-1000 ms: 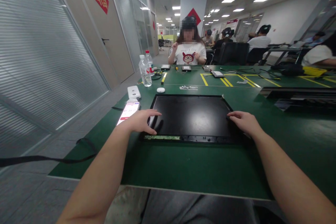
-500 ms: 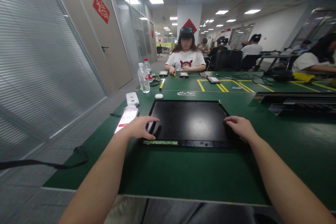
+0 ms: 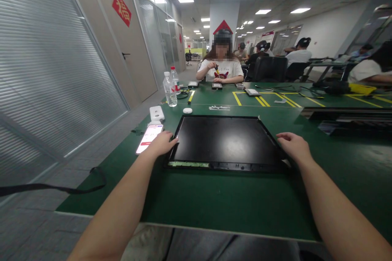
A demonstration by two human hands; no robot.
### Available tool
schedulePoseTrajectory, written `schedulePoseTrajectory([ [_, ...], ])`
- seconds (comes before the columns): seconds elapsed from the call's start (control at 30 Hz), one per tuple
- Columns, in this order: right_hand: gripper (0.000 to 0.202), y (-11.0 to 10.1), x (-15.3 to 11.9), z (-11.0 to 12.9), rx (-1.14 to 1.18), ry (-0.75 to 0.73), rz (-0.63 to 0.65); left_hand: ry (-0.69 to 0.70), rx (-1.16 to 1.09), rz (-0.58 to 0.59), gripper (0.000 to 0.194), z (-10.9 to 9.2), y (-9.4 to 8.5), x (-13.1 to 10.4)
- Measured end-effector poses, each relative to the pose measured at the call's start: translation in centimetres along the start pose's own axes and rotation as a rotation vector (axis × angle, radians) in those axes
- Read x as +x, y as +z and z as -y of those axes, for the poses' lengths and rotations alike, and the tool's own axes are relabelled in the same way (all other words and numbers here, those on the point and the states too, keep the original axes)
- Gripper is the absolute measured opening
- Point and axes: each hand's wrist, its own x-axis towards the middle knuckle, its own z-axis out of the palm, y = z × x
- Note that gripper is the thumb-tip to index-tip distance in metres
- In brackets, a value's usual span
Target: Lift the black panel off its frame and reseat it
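Note:
A black display panel (image 3: 220, 140) with a dark, glossy screen lies flat on the green table in front of me. Along its near edge runs a green circuit strip (image 3: 188, 164), on the left half. At the panel's left edge is my left hand (image 3: 162, 143), open, thumb tip by the rim and fingers on the outer side. My right hand (image 3: 294, 147) is open beside the right edge, fingers loosely bent toward the rim. Whether either hand touches the frame is hard to tell. Close to my left hand lies a lit phone (image 3: 149, 138).
Beyond the phone are a white box-shaped device (image 3: 157, 113), a small white case (image 3: 188, 111) and two bottles (image 3: 170, 91). Long dark panels (image 3: 352, 120) lie at right. Across the table (image 3: 232, 204), a person (image 3: 221, 65) holds a yellow-and-black tool over a small device (image 3: 217, 86).
Both my hands have moved outward from over the screen to the panel's side edges. The person opposite has raised the tool over the small device. My view has shifted slightly.

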Motion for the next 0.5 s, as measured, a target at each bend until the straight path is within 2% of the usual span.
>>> schedulePoseTrajectory([
  [0.1, 0.031, 0.53, 0.47, -0.46, -0.049, 0.031, 0.064, -0.001, 0.023, 0.011, 0.034, -0.11, 0.31, 0.08],
  [0.27, 0.034, 1.12, 0.61, -0.67, -0.065, 0.007, 0.112, -0.024, 0.003, -0.020, 0.036, -0.46, 0.71, 0.29],
  [0.5, 0.032, 0.98, 0.45, -0.70, -0.067, -0.025, 0.124, -0.036, -0.196, -0.058, 0.039, -0.75, 0.50, 0.46],
])
